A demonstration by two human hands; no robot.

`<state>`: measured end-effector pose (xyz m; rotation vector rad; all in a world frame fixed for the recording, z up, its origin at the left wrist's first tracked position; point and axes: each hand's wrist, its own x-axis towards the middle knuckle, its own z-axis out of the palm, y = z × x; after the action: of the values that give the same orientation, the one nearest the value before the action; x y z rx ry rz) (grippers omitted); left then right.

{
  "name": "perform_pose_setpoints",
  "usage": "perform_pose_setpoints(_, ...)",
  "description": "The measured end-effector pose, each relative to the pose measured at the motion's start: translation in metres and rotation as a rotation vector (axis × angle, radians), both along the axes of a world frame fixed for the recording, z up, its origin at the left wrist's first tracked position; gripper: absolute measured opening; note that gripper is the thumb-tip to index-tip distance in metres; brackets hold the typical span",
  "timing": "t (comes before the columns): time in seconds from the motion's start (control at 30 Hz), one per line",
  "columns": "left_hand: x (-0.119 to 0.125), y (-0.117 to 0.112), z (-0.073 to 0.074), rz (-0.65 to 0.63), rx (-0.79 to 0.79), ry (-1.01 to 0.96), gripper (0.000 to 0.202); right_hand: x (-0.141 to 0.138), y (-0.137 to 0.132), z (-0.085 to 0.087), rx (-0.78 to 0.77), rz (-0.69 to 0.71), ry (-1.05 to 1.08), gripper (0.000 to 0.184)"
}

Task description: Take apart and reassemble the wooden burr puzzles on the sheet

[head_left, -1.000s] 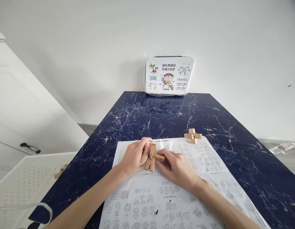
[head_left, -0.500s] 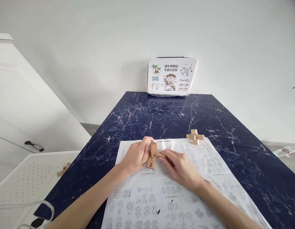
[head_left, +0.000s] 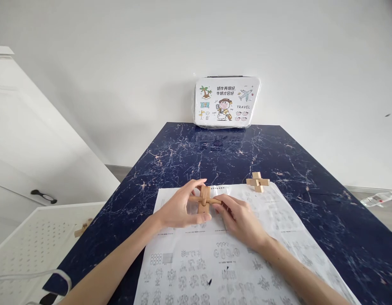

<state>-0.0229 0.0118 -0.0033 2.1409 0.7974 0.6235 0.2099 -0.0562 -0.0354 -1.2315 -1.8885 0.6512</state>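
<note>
A wooden interlocking puzzle (head_left: 204, 202) of crossed pieces is between my hands, above the printed sheet (head_left: 196, 237). My left hand (head_left: 180, 205) curves around its left side, with the forefinger near the upper end and the thumb by the lower end. A rod runs sideways through the crossing, and my right hand (head_left: 242, 216) pinches its right end between thumb and fingers. The tips of some left fingers are hidden behind the pieces. Past my right hand, a second wooden cross puzzle (head_left: 258, 182) rests at the sheet's top right corner.
A white cartoon-printed case (head_left: 227, 101) leans against the wall at the back of the blue marbled table (head_left: 183, 152). Lower on the left stands a white perforated surface (head_left: 40, 237) with a small wooden piece (head_left: 83, 228) and a white cable (head_left: 34, 274).
The puzzle has been turned, so the rod now lies across and shows on both sides of the block. My left hand has opened wider, its thumb moving to the lower end.
</note>
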Motion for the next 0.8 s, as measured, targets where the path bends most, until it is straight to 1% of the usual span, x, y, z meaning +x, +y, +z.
perform_pose_setpoints(0.07, 0.0, 0.0, 0.001, 0.006, -0.039, 0.026, 0.091, 0.0, 0.0, 0.0, -0.001, -0.003, 0.002, 0.022)
perform_pose_setpoints(0.2, 0.003, -0.001, 0.005, -0.003, -0.056, 0.016, 0.091, -0.001, -0.001, 0.002, 0.007, -0.015, 0.012, 0.025)
perform_pose_setpoints(0.3, 0.005, -0.001, 0.007, -0.002, -0.028, 0.016, 0.091, -0.002, -0.001, 0.003, 0.022, -0.032, 0.004, 0.026)
perform_pose_setpoints(0.47, 0.007, 0.0, 0.01, 0.035, 0.026, 0.042, 0.079, -0.003, -0.002, 0.005, 0.045, -0.079, -0.044, 0.026)
perform_pose_setpoints(0.57, 0.008, -0.001, 0.012, 0.06, 0.054, 0.06, 0.076, -0.003, -0.002, 0.004, 0.058, -0.122, -0.07, 0.026)
perform_pose_setpoints(0.8, 0.008, -0.001, 0.009, 0.053, 0.102, 0.068, 0.077, -0.002, -0.002, 0.003, 0.043, -0.129, -0.084, 0.027)
